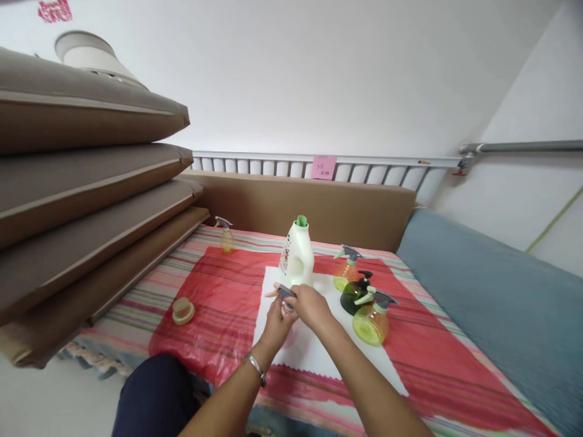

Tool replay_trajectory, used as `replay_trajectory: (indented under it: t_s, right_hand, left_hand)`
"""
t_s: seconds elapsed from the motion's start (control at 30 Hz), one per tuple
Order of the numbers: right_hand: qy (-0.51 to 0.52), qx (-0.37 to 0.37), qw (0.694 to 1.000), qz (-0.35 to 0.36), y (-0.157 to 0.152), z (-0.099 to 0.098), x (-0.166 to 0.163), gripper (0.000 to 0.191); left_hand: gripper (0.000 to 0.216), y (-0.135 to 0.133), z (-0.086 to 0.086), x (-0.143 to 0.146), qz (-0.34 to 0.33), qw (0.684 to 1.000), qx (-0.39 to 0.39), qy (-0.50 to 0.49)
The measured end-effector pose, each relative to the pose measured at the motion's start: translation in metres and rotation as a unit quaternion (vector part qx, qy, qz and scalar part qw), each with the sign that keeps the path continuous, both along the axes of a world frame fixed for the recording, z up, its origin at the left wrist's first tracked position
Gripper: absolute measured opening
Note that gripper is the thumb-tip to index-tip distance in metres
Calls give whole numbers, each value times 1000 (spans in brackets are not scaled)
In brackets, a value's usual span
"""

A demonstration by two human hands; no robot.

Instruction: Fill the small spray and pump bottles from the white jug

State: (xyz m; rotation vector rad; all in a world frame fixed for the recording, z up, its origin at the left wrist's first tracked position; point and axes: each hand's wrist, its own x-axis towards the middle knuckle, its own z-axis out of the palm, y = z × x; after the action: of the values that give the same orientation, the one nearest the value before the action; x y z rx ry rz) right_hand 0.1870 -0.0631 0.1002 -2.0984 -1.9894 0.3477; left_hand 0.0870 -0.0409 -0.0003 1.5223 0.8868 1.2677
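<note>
My left hand (277,325), a silver bracelet at its wrist, is closed round the neck of a spray bottle. Over the bottle's grey and peach trigger head (284,291), my right hand (312,305) has its fingers closed. Most of the pinkish see-through bottle is hidden behind my hands and forearms. Just beyond them a white jug with a handle (298,252) stands upright, green at its open mouth. To the right are a spray bottle (345,273), a dark green pump bottle (353,297) and another spray bottle with yellow liquid (371,325).
A white cloth (319,358) lies over red plastic sheeting (214,291) on a striped cover. A pale cap (183,311) sits at the left, with a spray bottle (226,238) farther back. Stacked brown cushions (100,170) rise on the left; a blue-grey padded surface (492,303) borders the right.
</note>
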Motion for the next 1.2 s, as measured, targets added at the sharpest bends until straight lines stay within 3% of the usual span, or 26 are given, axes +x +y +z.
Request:
replay_trajectory:
  t_s: [0.13, 0.3, 0.5, 0.7, 0.9, 1.07, 1.2]
  right_hand:
    - [-4, -1, 1000, -7, 0, 2, -1, 15]
    - [-10, -1, 1000, -9, 0, 2, -5, 15]
    - [-10, 1, 1000, -4, 1, 2, -4, 15]
    - [-2, 4, 1000, -1, 1, 0, -2, 17]
    - [-4, 0, 1000, 1, 3, 1, -4, 15]
    - [-4, 3, 1000, -3, 2, 1, -3, 16]
    - [-6, 6, 1000, -5, 1, 1, -4, 16]
  left_hand:
    - [21, 4, 1, -1, -15, 1000, -6, 16]
    - [37, 3, 0, 0, 23, 1000, -7, 16]
    - [23, 4, -7, -7, -8, 1000, 0, 18]
    - [28, 10, -4, -13, -57, 998, 9, 4]
    - [31, 7, 0, -7, 5, 1000, -6, -17]
    - [29, 4, 2, -3, -22, 1000, 4, -18]
    - [25, 3, 4, -1, 17, 1000, -10, -8]
